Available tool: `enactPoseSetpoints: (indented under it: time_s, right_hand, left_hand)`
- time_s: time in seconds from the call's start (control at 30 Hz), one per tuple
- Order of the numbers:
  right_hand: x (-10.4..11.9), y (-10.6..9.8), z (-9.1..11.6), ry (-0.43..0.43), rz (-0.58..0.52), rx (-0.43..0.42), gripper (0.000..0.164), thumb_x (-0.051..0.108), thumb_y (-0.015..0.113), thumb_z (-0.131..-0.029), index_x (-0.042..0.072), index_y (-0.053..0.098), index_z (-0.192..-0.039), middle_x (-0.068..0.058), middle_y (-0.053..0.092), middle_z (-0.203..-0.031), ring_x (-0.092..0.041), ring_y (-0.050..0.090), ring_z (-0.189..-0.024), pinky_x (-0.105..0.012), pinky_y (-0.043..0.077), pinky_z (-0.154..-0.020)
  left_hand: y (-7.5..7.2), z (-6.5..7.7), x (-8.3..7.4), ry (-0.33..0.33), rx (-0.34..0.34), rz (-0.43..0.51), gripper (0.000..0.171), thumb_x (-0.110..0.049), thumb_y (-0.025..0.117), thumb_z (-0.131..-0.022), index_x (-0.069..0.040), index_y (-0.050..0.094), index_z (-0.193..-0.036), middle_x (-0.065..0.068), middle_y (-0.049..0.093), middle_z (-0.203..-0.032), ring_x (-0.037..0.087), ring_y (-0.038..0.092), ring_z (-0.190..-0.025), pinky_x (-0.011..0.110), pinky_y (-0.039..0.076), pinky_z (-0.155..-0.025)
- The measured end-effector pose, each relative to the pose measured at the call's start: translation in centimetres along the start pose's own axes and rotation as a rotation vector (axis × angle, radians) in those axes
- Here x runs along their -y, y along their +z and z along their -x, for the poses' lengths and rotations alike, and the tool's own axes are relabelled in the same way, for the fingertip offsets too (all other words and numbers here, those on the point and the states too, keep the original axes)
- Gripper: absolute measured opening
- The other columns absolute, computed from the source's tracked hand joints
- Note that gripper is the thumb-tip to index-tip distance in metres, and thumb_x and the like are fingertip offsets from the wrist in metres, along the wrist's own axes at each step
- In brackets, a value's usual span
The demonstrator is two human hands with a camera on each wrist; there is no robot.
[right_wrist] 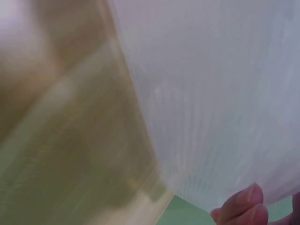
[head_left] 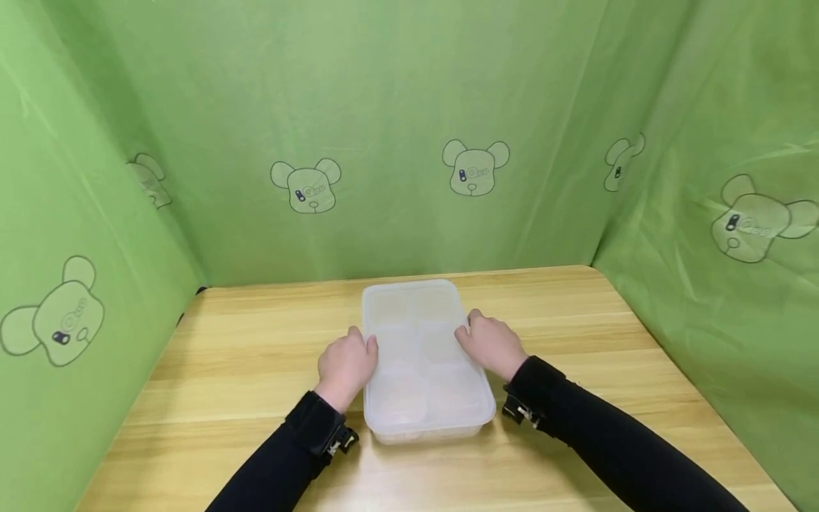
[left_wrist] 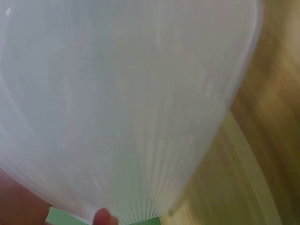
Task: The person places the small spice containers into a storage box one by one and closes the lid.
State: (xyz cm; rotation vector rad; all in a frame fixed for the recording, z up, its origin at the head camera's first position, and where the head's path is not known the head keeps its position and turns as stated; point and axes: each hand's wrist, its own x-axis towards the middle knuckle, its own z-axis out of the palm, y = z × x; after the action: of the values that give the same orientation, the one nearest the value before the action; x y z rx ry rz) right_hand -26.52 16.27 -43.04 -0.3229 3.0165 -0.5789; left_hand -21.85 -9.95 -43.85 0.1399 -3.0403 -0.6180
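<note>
In the head view, a rectangular translucent plastic food container point(head_left: 419, 348) with a frosted lid sits in the middle, its long sides running away from me. Faint divisions show through the lid. My left hand point(head_left: 348, 364) grips its left long edge, and my right hand point(head_left: 493, 343) holds the right one a little farther back. Both thumbs lie by the lid's rim. The left wrist view is mostly filled by the container's pale surface point(left_wrist: 122, 103), with a fingertip against it at the bottom. Curled fingers point(right_wrist: 243, 206) touch the container in the right wrist view.
A light wood-grain table point(head_left: 256, 341) lies beneath the container. Green cloth point(head_left: 397, 85) printed with bear-head outlines hangs behind it and along both sides. Black sleeves with small wrist-worn devices cover both forearms.
</note>
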Motion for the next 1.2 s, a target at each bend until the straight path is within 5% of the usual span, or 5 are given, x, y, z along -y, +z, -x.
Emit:
enactPoseSetpoints:
  time_s: [0.23,0.63,0.93,1.2]
  right_hand:
    - [0.0,0.7,-1.5,0.077,0.013,0.009,0.052,0.034,0.038,-0.101,-0.011,0.051,-0.123,-0.019,0.063,-0.086,-0.028,0.059,-0.066,-0.041,0.048,-0.052]
    - [-0.1,1.2,-1.9,0.114,-0.009,0.049,0.054,0.038,0.031,-0.104,-0.007,0.058,-0.116,-0.015,0.060,-0.083,-0.028,0.058,-0.067,-0.039,0.047,-0.054]
    - [0.0,1.0,-1.6,0.091,-0.028,0.073,0.058,0.038,0.028,-0.106,-0.007,0.060,-0.121,-0.017,0.063,-0.094,-0.028,0.060,-0.074,-0.044,0.051,-0.064]
    - [-0.1,1.1,-1.6,0.085,-0.016,0.077,0.060,0.037,0.022,-0.107,-0.006,0.061,-0.123,-0.018,0.064,-0.100,-0.029,0.061,-0.080,-0.047,0.052,-0.072]
  left_hand:
    - [0.5,-1.2,-0.3,-0.046,0.014,0.008,0.059,-0.039,0.038,-0.105,0.008,0.047,-0.140,0.026,0.068,-0.104,0.041,0.068,-0.086,0.050,0.055,-0.064]
    - [0.7,-2.2,-0.4,-0.086,0.051,-0.004,0.060,-0.039,0.032,-0.107,0.006,0.041,-0.145,0.025,0.069,-0.101,0.038,0.067,-0.082,0.045,0.052,-0.058]
    - [1.0,-2.3,0.0,-0.076,0.089,0.001,0.062,-0.039,0.028,-0.108,0.008,0.037,-0.148,0.027,0.068,-0.099,0.033,0.064,-0.071,0.041,0.050,-0.054]
    - [1.2,-2.5,0.0,-0.049,0.104,0.029,0.061,-0.037,0.026,-0.109,0.009,0.039,-0.146,0.028,0.067,-0.109,0.036,0.067,-0.080,0.044,0.053,-0.062]
